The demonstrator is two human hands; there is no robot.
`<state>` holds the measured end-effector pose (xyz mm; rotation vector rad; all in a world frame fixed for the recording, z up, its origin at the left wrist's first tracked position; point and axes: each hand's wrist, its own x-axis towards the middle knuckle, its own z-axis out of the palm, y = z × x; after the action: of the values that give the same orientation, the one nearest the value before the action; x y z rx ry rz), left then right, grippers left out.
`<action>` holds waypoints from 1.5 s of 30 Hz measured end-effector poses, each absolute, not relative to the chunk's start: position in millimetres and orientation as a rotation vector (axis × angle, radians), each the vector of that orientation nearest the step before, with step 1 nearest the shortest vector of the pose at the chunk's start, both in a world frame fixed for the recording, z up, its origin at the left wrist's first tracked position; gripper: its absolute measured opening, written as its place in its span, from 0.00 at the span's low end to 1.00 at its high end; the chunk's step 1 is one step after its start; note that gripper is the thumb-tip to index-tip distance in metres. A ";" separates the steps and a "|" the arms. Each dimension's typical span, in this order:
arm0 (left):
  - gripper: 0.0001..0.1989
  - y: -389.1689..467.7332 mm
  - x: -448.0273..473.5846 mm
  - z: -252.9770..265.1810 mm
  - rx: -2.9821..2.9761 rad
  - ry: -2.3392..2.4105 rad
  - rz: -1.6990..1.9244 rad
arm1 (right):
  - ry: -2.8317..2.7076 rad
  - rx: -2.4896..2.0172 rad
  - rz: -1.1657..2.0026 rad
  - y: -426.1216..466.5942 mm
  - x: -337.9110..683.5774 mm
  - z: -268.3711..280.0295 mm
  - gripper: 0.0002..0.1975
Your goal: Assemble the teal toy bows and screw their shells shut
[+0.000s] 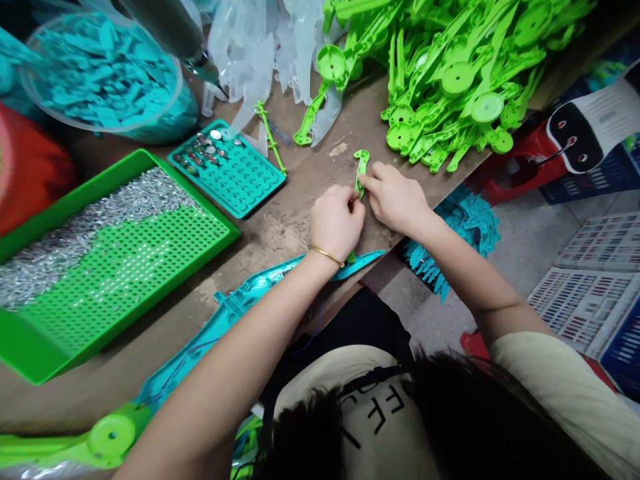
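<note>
A narrow bright-green plastic part (pixel 362 162) with a hooked end stands out between my hands on the brown tabletop. My left hand (pixel 336 219) is closed on its lower stretch, the fingers curled and partly hidden. My right hand (pixel 397 195) pinches the same part from the right with thumb and forefinger. Anything small between the fingertips cannot be made out. Under my left wrist and forearm lies a long turquoise plastic shell (pixel 240 300), reaching the table's front edge, with a thin wire along it.
Left stands a green perforated tray (pixel 145 293) of small metal pieces, beside a teal tray (pixel 235 177) with metal discs. A power screwdriver (pixel 173 33) hangs above a tub (pixel 183 107) of turquoise parts. Green parts (pixel 457 80) are heaped at the back right. Crates (pixel 590 287) stand right.
</note>
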<state>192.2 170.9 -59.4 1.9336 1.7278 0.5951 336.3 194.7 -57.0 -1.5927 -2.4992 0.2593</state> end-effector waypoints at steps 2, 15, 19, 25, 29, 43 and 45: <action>0.10 171.7 192.3 -60.2 1.921 1.728 0.614 | -2.492 -1.588 0.254 188.7 342.2 -61.2 0.18; 0.15 157.5 159.6 -46.4 1.527 1.544 0.648 | -2.219 -1.453 0.439 171.1 337.1 -65.5 0.14; 0.08 155.4 159.0 -50.9 1.444 1.570 0.739 | -2.182 -1.494 0.485 166.6 332.3 -68.7 0.11; 0.08 158.8 164.7 -57.3 1.596 1.533 0.767 | -2.216 -1.484 0.509 166.3 332.9 -77.6 0.12; 0.08 156.2 166.7 -53.1 1.921 1.574 0.666 | -2.189 -1.362 0.548 162.2 334.2 -74.0 0.13; 0.10 149.8 166.3 -50.7 2.069 1.604 0.709 | -2.189 -1.337 0.436 158.2 329.0 -80.4 0.12; 0.09 152.8 164.8 -54.0 1.949 1.562 0.809 | -2.225 -1.330 0.453 160.2 329.2 -80.4 0.12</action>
<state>164.8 152.8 -54.0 1.9489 1.5618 0.8089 329.2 160.2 -80.4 -1.3304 -2.2248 0.4530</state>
